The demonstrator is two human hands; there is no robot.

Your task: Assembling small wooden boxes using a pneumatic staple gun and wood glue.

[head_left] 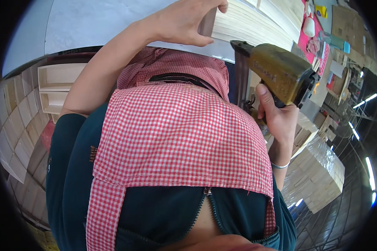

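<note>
At the top of the head view my left hand [178,21] spans a brownish wooden piece [207,23], its thumb on the near side and its fingers on the far side. Pale, thin wooden strips [251,23] lie side by side just to the right of that piece. My right hand [279,119] is wrapped round the grip of a worn gold-brown nail gun [276,69]. The gun's dark nose [240,45] points left, close to the table edge near my left thumb. Its long magazine [241,77] hangs beside my apron.
A pale worktable [83,25] stretches across the top left. White wooden boxes [63,79] stand below it at left. At far right are a white bottle [308,26], a yellow container [321,11] and a red surface. Wrapped wood stacks [318,175] stand behind my right arm.
</note>
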